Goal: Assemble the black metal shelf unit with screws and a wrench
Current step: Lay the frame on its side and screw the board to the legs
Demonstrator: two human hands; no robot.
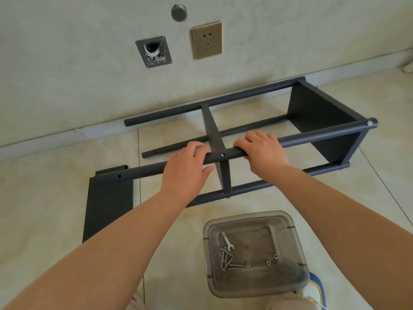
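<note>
Black shelf unit (321, 113) lying on its side on the tiled floor (67, 198), close to the wall's baseboard, four round poles running left to right. End panel (324, 121) fixed at the unit's right end, a silver screw head (369, 123) showing at the tip of the near upper pole (312, 136). Narrow middle panel (211, 128) standing crosswise between the poles, about midway along the unit. Left hand (186, 170) curled over the near upper pole just left of the middle panel, fingers wrapped on top, thumb loose below. Right hand (261, 148) gripping the same pole just right of that panel, fingers folded over it. Open screw hole (223, 155) in the pole between the two hands; further empty holes toward the unit's left end. Loose black panel (107, 206) flat on the floor under the unit's left end, beneath the near pole. Clear plastic tub (288, 222) on the floor in front of the unit, nearest the person, holding a small wrench (228, 241), a cluster of screws (228, 260) and a few nuts (268, 262). On the wall behind the unit: a socket (206, 40), an open wall box (153, 52), a round cap (178, 12).
</note>
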